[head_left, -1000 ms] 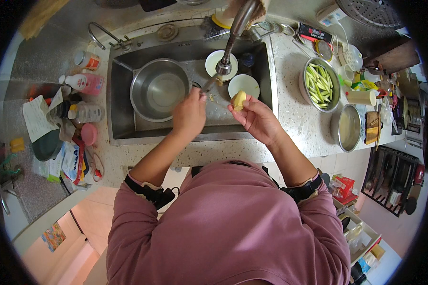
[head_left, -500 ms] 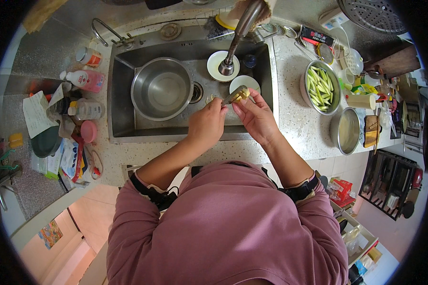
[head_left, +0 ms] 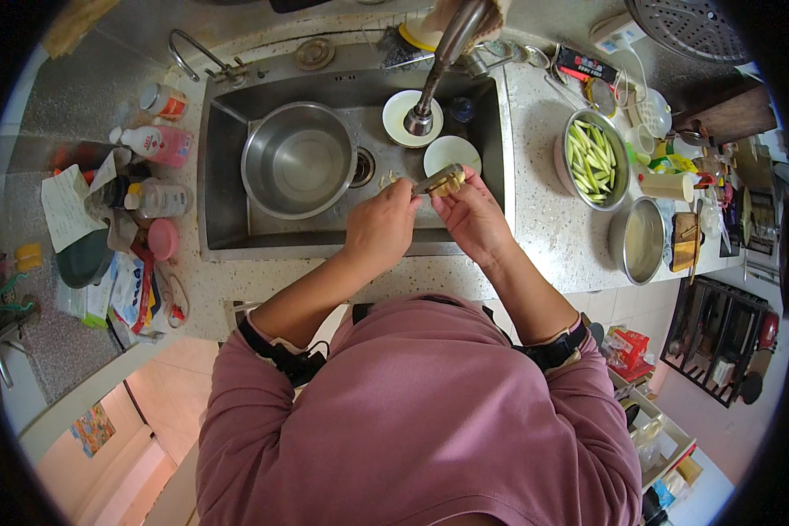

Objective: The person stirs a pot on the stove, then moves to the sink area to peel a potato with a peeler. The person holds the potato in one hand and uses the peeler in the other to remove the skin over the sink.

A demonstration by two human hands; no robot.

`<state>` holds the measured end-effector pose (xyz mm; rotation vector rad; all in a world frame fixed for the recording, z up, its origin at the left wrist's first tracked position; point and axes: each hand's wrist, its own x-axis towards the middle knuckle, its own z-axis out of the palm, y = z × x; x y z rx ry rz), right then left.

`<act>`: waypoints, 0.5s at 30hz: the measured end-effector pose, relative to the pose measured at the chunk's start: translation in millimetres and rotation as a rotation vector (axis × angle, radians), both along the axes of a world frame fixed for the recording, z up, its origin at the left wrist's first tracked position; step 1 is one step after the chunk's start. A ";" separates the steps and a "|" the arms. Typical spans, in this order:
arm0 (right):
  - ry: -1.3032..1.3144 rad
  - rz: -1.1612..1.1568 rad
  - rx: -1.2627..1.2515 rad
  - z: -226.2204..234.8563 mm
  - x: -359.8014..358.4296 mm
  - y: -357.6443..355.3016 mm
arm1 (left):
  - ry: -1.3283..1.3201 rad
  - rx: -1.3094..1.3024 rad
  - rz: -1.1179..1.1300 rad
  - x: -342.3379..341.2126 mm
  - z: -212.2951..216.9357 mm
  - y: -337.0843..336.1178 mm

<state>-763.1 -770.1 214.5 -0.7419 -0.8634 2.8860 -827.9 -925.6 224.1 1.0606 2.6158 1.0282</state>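
Over the sink [head_left: 276, 253], both hands are bringing a metal tool and a yellow piece of food together.
The left hand [head_left: 381, 223] is gripping the tool [head_left: 435, 180], fingers curling closed around its near end, above the sink's near side; the right hand [head_left: 475, 219] is pinching the yellow piece [head_left: 452, 186] between thumb and fingers, above the sink's right half, with the tool lying across it. Inside the sink, a large metal basin [head_left: 261, 167] is sitting at the left, two white bowls [head_left: 451, 154] are resting at the right, and a spout [head_left: 421, 110] is hanging over the farther one. On the counter right of the sink, green vegetable strips [head_left: 591, 158] are filling a steel bowl [head_left: 564, 182].
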 end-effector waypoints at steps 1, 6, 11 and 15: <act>-0.006 0.001 -0.011 -1.1 0.4 0.2 | 0.018 0.012 -0.001 0.0 -1.3 0.4; -0.058 -0.018 -0.040 -6.8 0.9 0.7 | 0.003 -0.022 0.014 -1.7 -7.6 5.4; -0.073 -0.089 -0.026 -13.7 -0.1 -1.3 | -0.109 -0.121 0.031 -2.4 -4.0 10.5; -0.088 -0.163 0.007 -16.2 -1.1 -4.6 | -0.179 -0.167 0.046 -0.6 -5.3 14.8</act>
